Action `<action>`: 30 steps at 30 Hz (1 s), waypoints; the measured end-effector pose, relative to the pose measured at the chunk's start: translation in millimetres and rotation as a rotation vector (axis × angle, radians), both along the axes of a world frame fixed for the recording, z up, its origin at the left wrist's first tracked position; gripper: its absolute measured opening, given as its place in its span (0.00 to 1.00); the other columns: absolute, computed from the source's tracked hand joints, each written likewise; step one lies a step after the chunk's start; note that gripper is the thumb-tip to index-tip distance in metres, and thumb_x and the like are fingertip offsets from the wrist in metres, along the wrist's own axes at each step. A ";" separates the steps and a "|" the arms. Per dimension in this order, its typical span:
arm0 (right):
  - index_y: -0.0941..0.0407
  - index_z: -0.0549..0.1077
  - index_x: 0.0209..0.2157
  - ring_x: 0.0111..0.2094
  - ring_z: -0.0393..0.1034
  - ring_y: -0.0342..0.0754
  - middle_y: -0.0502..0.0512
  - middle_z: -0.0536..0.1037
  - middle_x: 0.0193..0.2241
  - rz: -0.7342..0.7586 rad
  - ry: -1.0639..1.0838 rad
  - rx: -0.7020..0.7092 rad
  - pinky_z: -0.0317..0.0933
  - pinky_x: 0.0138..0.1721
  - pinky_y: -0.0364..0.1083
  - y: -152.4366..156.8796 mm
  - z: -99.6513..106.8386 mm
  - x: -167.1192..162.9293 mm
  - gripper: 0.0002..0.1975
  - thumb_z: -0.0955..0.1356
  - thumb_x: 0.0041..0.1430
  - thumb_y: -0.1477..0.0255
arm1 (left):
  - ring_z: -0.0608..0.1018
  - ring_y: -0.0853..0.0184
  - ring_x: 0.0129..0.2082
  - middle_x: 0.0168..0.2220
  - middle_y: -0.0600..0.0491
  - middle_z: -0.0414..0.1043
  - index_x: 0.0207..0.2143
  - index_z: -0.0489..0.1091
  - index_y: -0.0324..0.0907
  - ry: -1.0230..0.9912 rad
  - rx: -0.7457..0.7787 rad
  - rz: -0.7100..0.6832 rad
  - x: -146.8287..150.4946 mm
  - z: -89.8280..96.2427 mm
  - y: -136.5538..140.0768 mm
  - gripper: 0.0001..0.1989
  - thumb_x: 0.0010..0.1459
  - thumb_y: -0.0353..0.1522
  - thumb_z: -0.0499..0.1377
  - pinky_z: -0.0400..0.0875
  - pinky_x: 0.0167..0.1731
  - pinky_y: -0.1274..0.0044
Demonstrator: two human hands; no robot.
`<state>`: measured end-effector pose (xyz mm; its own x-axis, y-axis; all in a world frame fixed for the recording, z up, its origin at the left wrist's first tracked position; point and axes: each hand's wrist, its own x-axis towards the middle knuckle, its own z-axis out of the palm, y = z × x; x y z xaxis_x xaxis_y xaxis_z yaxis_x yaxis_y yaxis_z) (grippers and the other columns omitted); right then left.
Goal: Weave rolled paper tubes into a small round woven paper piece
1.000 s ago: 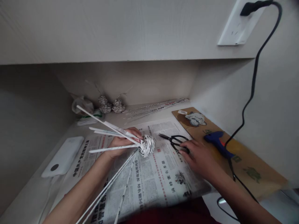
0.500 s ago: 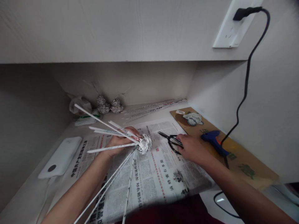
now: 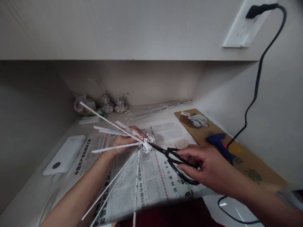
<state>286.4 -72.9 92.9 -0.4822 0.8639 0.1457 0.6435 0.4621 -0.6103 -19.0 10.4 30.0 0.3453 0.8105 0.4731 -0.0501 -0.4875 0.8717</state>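
My left hand (image 3: 126, 138) is closed around a small woven ball of rolled newspaper (image 3: 149, 145), from which several long paper tubes (image 3: 111, 122) stick out to the left and toward me. In my right hand (image 3: 199, 160) is a pair of black-handled scissors (image 3: 164, 151), with my fingers in and around the loops. The scissors' tips lie against the woven ball, near the base of the tubes; whether a strand is between the blades I cannot tell. Spread newspaper (image 3: 163, 176) covers the surface beneath both hands.
On a brown board (image 3: 255, 167) at the right lie a blue glue gun (image 3: 221, 145) and a crumpled whitish bundle (image 3: 198, 120). Finished woven gourd shapes (image 3: 120, 106) and loose paper tubes (image 3: 161, 108) are at the back. A white power bank (image 3: 65, 154) lies left. A black cord (image 3: 257, 82) hangs right.
My right hand has lifted the scissors off the newspaper and brought their tips left to the woven ball. My left hand keeps its hold. The view has shifted slightly.
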 end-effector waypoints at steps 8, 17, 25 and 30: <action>0.49 0.79 0.39 0.27 0.71 0.43 0.48 0.79 0.29 0.012 -0.071 0.103 0.63 0.26 0.42 0.7 3.8 -2.5 0.08 0.71 0.57 0.73 | 0.81 0.60 0.35 0.33 0.49 0.81 0.32 0.82 0.42 0.027 0.004 -0.001 -0.8 2.1 -0.3 0.04 0.54 0.33 0.68 0.75 0.39 0.69; 0.49 0.79 0.41 0.28 0.72 0.42 0.48 0.79 0.30 0.031 -0.145 0.169 0.63 0.29 0.42 1.9 6.8 1.5 0.09 0.70 0.58 0.72 | 0.81 0.60 0.34 0.32 0.48 0.81 0.32 0.82 0.42 0.051 0.041 0.009 -0.5 1.5 1.0 0.05 0.54 0.33 0.68 0.76 0.38 0.69; 0.50 0.78 0.40 0.31 0.73 0.45 0.49 0.78 0.30 0.060 -0.223 0.243 0.65 0.32 0.44 4.3 9.2 0.0 0.09 0.71 0.58 0.73 | 0.81 0.62 0.34 0.33 0.46 0.80 0.32 0.82 0.40 0.175 -0.035 0.062 5.3 6.1 -6.2 0.06 0.54 0.34 0.67 0.76 0.36 0.71; 0.52 0.78 0.39 0.32 0.74 0.47 0.51 0.78 0.31 0.065 -0.306 0.314 0.66 0.34 0.46 6.7 8.6 -0.3 0.07 0.69 0.58 0.73 | 0.80 0.62 0.34 0.33 0.46 0.80 0.33 0.81 0.40 0.264 0.015 0.041 6.3 -1.6 -5.3 0.07 0.58 0.33 0.64 0.75 0.36 0.71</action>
<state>286.1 -66.1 101.5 -0.5961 0.7668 0.2383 0.7358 0.6404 -0.2202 -12.7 5.1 28.4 0.4257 0.8200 0.3826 0.1983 -0.4971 0.8447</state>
